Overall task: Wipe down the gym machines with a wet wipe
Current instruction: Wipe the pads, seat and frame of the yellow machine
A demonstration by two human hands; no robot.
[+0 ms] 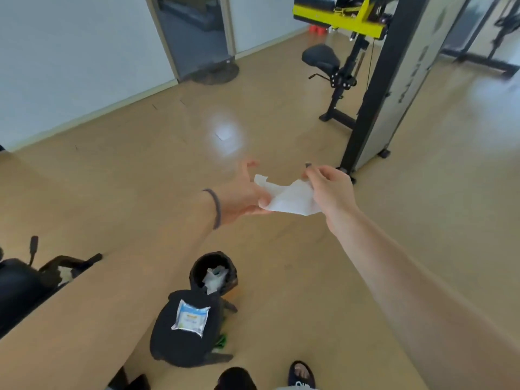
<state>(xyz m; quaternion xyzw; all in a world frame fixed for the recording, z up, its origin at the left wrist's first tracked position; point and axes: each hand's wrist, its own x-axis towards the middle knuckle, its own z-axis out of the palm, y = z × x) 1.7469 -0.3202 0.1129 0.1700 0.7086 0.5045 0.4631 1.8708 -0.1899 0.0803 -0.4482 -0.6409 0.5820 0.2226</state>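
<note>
- Head view, looking down: a foot in a dark slipper [301, 374] at the bottom edge on the tan floor [281, 249].
- Just ahead of the feet, a black padded seat [183, 327] with a wet wipe pack [191, 318] lying flat on top; the pack is white and blue with a silvery edge.
- Just beyond the seat and touching it in the view, a small bin with a black liner [213, 273]; crumpled white material sits inside it.
- Far left, part of a black piece of equipment [25, 280] with a lever sticking up; blurred, can't tell what it is.
- Both arms stretched forward, and the wet wipe [289, 197] hangs in the air between the two hands, above the floor and not touching any machine.
- Left hand [243, 192]: thumb pinches the wipe's left edge against the palm side, index finger pointing away. Dark band [215, 206] on the wrist.
- Right hand [327, 187]: fingers curled, pinching the wipe's upper right corner. The wipe is crumpled and partly spread.
- Further out on the right, a gym machine [374, 88] with a black upright, a grey side panel and a yellow crossbar at the top; its black saddle-shaped seat [320, 57] sits on a slanted post to the left of the upright.
- Farthest: white wall [70, 66], a grey glass door [194, 35], a dark round mat on the floor at its base, and more black frames at the top right.
</note>
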